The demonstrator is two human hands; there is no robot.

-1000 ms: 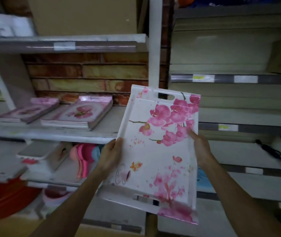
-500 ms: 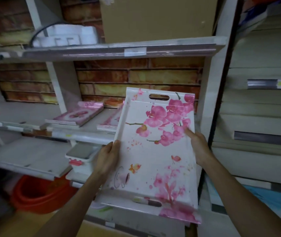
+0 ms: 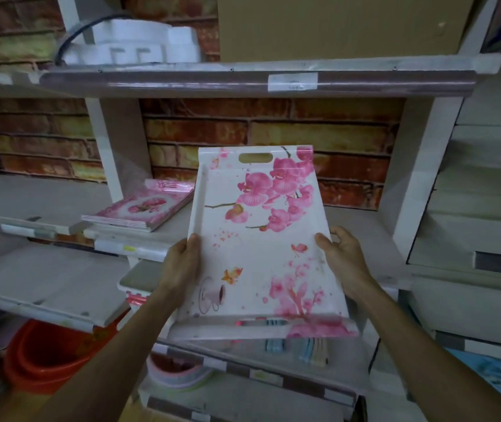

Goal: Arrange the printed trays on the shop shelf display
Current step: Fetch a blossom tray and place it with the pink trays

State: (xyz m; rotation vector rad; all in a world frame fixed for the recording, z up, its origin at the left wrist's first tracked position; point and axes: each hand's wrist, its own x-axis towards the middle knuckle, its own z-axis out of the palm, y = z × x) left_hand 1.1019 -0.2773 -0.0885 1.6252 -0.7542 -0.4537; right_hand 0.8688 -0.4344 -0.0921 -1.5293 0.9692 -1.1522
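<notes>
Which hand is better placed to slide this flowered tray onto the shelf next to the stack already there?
Probably the right hand. It grips the tray on the side facing the bare shelf; the left hand grips the side nearer the stack of trays.

Floral tray (image 3: pixel 261 257) tilted, gripped by left hand (image 3: pixel 182 266), right hand (image 3: pixel 342 257), before shelf (image 3: pixel 139 248)

brick wall (image 3: pixel 243 132) behind | white metal shelving (image 3: pixel 243 82) | cardboard box (image 3: pixel 334 25) on top | dim light
</notes>
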